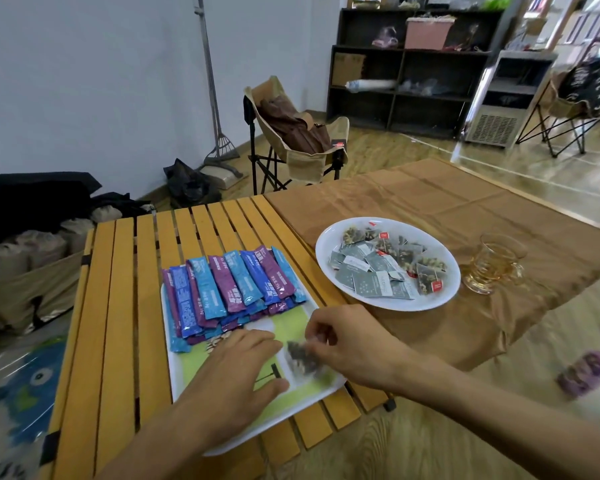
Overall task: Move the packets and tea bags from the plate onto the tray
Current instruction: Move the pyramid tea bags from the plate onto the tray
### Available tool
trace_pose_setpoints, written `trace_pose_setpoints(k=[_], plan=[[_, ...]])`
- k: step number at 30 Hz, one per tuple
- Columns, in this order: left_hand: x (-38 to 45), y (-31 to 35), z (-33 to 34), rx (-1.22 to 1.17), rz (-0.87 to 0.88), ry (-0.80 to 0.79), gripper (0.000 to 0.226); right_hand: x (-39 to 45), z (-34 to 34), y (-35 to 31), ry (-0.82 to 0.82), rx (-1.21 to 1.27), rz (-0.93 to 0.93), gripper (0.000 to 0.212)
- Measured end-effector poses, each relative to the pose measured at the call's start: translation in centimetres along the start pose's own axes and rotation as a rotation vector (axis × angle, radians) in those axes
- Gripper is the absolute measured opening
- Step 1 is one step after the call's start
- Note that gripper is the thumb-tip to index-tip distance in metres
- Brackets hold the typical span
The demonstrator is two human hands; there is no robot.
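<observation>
Packets (232, 282) with unreadable print; red-tagged tea bags (395, 261).

Tray (187, 386) at table's (125, 306) near edge, stick packets (229, 285) across its far half; plate (326, 244) of tea bags (385, 268) right, glass cup (492, 265) beyond.

One tray (187, 386), one plate (329, 237), one glass cup (496, 263), two hands (347, 336).

Glass cup (495, 263) on brown cloth (430, 209); folding chair (296, 133) behind.
</observation>
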State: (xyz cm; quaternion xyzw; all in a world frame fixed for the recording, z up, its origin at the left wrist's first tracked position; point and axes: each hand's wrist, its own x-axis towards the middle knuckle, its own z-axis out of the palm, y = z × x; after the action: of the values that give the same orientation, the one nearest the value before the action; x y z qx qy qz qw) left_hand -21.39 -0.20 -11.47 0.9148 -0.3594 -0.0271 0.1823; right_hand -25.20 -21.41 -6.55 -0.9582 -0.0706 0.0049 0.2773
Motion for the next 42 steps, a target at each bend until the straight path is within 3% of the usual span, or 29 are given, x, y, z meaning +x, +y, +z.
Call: trace_pose_setpoints(k=[4, 6, 12, 16, 19, 21, 25, 30, 35, 42], plan=[[-0.4, 0.7, -0.2, -0.063, -0.016, 0.109, 0.026, 0.1, -1.3, 0.6, 0.065, 0.051, 0.048, 0.019], [-0.3, 1.3, -0.4, -0.084, 0.000, 0.147, 0.022, 0.1, -2.8, 1.4, 0.108, 0.067, 0.101, 0.018], [0.5, 2.6, 0.1, -0.153, 0.063, 0.058, 0.009, 0.8, -6.7, 5.4, 0.076, -0.137, 0.226, 0.014], [0.8, 2.5, -0.1, -0.187, -0.005, 0.086, 0.010, 2.1, -9.3, 10.0, 0.210, -0.266, 0.386, 0.016], [1.4, 2.2, 0.4, -0.199, -0.041, 0.045, 0.037, 2.0, -10.6, 13.0, 0.315, -0.336, 0.542, 0.017], [1.7, 2.2, 0.9, -0.228, -0.032, 0.033, 0.036, 1.7, -10.5, 14.1, 0.296, -0.375, 0.581, 0.022], [2.1, 2.5, 1.6, -0.248, -0.010, 0.016, 0.022, 1.7, -9.9, 14.5, 0.244, -0.385, 0.605, 0.011], [2.1, 2.5, 1.8, -0.279, 0.007, 0.030, 0.023, 2.4, -10.7, 14.2, 0.320, -0.386, 0.587, 0.008], [2.2, 2.5, 1.8, -0.303, 0.022, 0.038, 0.026, 2.4, -8.9, 15.4, 0.209, -0.358, 0.615, 0.010], [2.1, 2.6, 1.8, -0.304, 0.009, 0.037, 0.024, 2.0, -10.2, 13.8, 0.319, -0.306, 0.564, 0.012]])
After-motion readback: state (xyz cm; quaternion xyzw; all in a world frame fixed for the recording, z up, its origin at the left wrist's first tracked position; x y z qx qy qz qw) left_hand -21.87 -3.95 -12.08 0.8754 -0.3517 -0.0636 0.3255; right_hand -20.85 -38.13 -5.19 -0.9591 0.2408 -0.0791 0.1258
